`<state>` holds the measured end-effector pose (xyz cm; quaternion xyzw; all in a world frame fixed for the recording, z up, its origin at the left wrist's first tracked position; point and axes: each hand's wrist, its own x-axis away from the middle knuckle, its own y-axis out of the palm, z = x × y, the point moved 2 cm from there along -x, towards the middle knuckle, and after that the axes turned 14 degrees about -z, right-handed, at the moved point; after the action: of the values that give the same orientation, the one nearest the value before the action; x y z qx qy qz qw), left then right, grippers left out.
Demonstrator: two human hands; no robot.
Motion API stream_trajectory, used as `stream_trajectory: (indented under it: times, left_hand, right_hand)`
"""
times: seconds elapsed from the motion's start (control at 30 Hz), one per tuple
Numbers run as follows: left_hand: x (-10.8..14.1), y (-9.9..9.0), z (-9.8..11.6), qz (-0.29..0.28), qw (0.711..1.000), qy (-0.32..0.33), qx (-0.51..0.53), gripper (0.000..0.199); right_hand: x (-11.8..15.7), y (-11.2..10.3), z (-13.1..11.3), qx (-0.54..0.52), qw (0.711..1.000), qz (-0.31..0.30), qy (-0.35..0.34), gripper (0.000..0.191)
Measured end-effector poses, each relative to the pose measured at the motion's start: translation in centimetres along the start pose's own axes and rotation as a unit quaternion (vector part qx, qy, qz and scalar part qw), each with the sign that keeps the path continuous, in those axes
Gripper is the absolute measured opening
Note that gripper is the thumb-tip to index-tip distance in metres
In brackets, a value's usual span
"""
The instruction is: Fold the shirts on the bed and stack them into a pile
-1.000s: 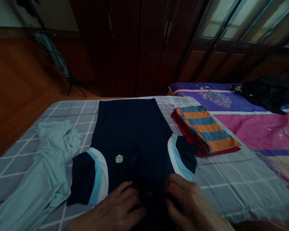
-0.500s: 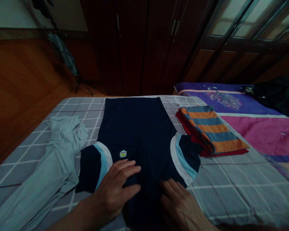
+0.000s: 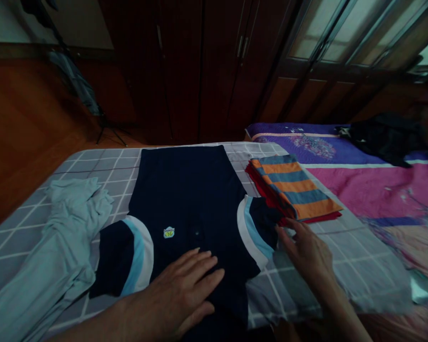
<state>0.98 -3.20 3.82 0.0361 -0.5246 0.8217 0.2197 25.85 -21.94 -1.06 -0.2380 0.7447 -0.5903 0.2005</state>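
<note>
A dark navy polo shirt (image 3: pixel 185 185) lies spread face up with its hem away from me. Its sleeves have white and light-blue bands, and a small badge sits on the chest. My left hand (image 3: pixel 189 289) rests flat on the upper chest near the collar, fingers stretched out. At the end of the right-side sleeve (image 3: pixel 264 221) is my right hand (image 3: pixel 310 251), its thumb and fingers apart by the cuff; whether they touch the cloth I cannot tell. The collar is partly hidden at the bottom.
A crumpled pale grey-green garment (image 3: pixel 67 237) lies on the left of the checked bed sheet (image 3: pixel 117 166). To the right is a folded stack with an orange-and-grey striped cloth (image 3: pixel 299 187) on red fabric. Beyond are a purple and pink bedspread (image 3: pixel 360 190) and a dark clothes pile (image 3: pixel 385 135).
My right hand has moved from the collar area outward to the right-side sleeve's end. My left hand now lies flatter on the chest. The view has shifted slightly right, and a shirt button shows.
</note>
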Motion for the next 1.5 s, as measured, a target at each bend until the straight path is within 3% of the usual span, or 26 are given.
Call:
stream_trajectory:
  times: [0.13, 0.23, 0.33, 0.47, 0.53, 0.6, 0.7, 0.8, 0.93, 1.03, 1.13, 1.27, 1.37, 1.5]
  left_hand:
    - [-2.5, -1.2, 1.4, -0.038, 0.999, 0.026, -0.001, 0.053]
    - [-4.4, -1.2, 1.9, -0.053, 0.997, 0.058, 0.009, 0.054]
    - [-5.6, -0.9, 2.2, -0.080, 0.994, 0.079, -0.007, 0.040]
    - [-7.0, -1.5, 2.4, -0.093, 0.989, 0.109, -0.033, 0.023]
    - [-8.1, -1.9, 2.2, -0.093, 0.988, 0.122, -0.033, 0.020]
    - [-9.3, -2.1, 1.8, -0.082, 0.989, 0.125, -0.020, 0.013]
    - [-10.7, -1.8, 0.8, -0.020, 0.992, 0.122, 0.008, 0.008]
    - [-11.3, -0.9, -0.1, 0.033, 0.990, 0.132, 0.025, 0.015]
    - [-11.5, 0.4, -0.8, 0.046, 0.987, 0.150, 0.029, 0.020]
    - [-11.7, 0.9, -1.0, 0.069, 0.986, 0.147, 0.043, 0.019]
    - [-11.7, 1.0, -1.0, 0.088, 0.983, 0.144, 0.068, 0.019]
    - [-11.6, 1.0, -1.5, 0.136, 0.985, 0.068, 0.076, 0.037]
    - [-11.7, 1.6, -1.7, 0.101, 0.992, 0.061, 0.055, 0.054]
    - [-12.0, 2.1, -1.9, 0.062, 0.993, 0.092, 0.038, 0.048]
  right_hand:
    - [-1.0, 0.6, 0.4, 0.015, 0.997, -0.037, 0.059, 0.031]
    - [-1.3, 0.4, 0.6, -0.035, 0.995, -0.042, 0.084, 0.025]
    - [-1.4, 0.1, 1.0, -0.066, 0.988, -0.064, 0.127, 0.028]
    - [-1.1, 0.5, -0.1, -0.019, 0.991, -0.086, 0.096, 0.028]
    - [-0.9, 1.0, -0.8, -0.027, 0.994, -0.083, 0.070, 0.021]
    - [-1.0, 1.3, -0.8, -0.101, 0.991, -0.069, 0.060, 0.020]
    - [-1.1, 1.5, 0.3, -0.214, 0.973, -0.051, 0.072, 0.027]
    - [-1.1, 1.4, 0.9, -0.211, 0.972, -0.052, 0.092, 0.038]
    - [-1.3, 1.2, -0.5, -0.121, 0.985, -0.064, 0.107, 0.053]
    - [-2.1, 1.1, -1.2, -0.141, 0.983, -0.041, 0.108, 0.038]
    - [-2.7, 0.8, -0.4, -0.188, 0.975, -0.009, 0.119, 0.023]
    - [-2.3, 0.8, 1.2, -0.266, 0.955, 0.017, 0.130, 0.031]
    - [-1.4, 1.3, 1.4, -0.329, 0.935, 0.024, 0.127, 0.043]
    - [-0.7, 1.8, 1.0, -0.349, 0.927, 0.029, 0.136, 0.057]
